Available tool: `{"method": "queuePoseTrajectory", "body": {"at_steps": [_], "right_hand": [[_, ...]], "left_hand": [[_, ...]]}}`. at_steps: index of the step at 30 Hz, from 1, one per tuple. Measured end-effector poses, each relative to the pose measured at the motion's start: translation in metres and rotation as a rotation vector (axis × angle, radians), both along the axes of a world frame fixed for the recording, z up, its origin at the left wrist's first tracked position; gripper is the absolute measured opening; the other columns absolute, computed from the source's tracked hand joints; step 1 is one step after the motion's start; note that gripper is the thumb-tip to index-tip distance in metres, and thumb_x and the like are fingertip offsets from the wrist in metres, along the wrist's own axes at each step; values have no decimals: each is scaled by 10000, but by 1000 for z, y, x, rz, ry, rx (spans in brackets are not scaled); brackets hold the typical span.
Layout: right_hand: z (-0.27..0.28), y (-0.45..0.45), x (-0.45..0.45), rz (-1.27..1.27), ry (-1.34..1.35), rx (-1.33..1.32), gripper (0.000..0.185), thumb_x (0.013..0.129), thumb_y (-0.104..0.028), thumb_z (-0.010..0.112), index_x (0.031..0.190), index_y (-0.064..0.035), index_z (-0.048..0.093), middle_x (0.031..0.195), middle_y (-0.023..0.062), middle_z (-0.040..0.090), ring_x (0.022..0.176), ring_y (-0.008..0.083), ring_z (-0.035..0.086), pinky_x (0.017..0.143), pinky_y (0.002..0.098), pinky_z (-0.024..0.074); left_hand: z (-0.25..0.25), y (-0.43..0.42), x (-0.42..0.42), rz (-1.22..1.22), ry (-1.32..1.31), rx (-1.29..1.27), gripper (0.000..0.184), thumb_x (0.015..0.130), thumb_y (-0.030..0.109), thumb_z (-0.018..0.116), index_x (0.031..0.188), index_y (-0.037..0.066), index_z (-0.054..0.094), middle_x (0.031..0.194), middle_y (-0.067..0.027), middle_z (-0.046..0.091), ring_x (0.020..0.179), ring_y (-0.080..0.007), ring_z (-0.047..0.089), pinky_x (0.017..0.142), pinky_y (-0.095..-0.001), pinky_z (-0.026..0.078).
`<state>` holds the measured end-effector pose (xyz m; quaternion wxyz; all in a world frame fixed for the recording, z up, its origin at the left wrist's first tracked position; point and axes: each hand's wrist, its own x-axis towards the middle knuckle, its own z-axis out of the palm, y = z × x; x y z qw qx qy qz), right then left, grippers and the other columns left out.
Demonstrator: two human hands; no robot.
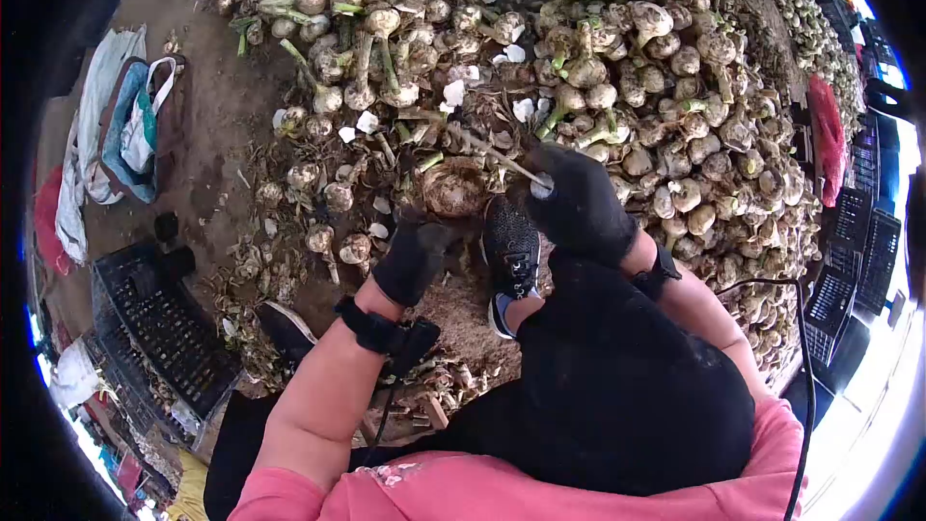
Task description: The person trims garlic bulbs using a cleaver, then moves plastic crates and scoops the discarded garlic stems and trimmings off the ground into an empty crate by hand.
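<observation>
A pile of bulbs (709,150), some with green stalks, spreads over the ground (207,68) ahead and to the right. A black crate (164,328) lies at the left, with folded bags (125,125) beyond it. A dark shoe (509,249) stands between the hands. The right hand (584,203), gloved in black, has its grip closed around a thin tool. The left hand (415,256), gloved too, reaches up beside a round bulb (453,188); whether its grip is clamped on it, I cannot tell. This bulb sits just ahead of the shoe, below the slanting tool (503,160). White flakes (453,94) lie scattered farther off.
</observation>
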<state>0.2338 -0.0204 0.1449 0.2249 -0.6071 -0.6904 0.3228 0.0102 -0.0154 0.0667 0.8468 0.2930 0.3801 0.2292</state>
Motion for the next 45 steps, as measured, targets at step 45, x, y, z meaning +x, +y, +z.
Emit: {"method": "queuePoseTrajectory", "body": {"at_steps": [45], "right_hand": [[-1,5,-3,-283,185,-21,203,748,-119,639,932,-36,620,817,151,645,740,271,634,672,334,489]], "left_hand": [[41,19,21,31,303,643,498,631,-111,653,1069,77,506,1010,-26,545,912,-135,543,816,-274,460]]}}
